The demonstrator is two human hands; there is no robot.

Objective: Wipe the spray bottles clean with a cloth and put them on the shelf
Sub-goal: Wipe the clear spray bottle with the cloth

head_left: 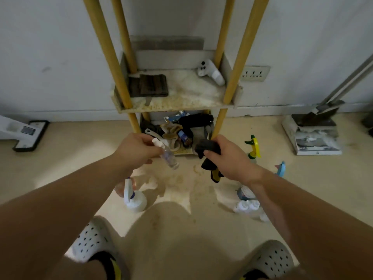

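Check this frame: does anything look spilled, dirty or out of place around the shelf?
Yes. The middle shelf board is crusted with yellowish-white residue, and similar stains spread over the floor before the rack. Several spray bottles stand on that floor, not shelved. The left hand holds a small clear bottle; the right hand grips a dark cloth.

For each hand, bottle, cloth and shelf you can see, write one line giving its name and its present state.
Left hand: grips the small clear spray bottle, held tilted above the floor.
Right hand: grips the dark cloth, bunched, one end hanging.
White spray bottle: on the floor.
Yellow spray bottle: upright on the floor.
Upper shelf: stained, no spray bottles on it.
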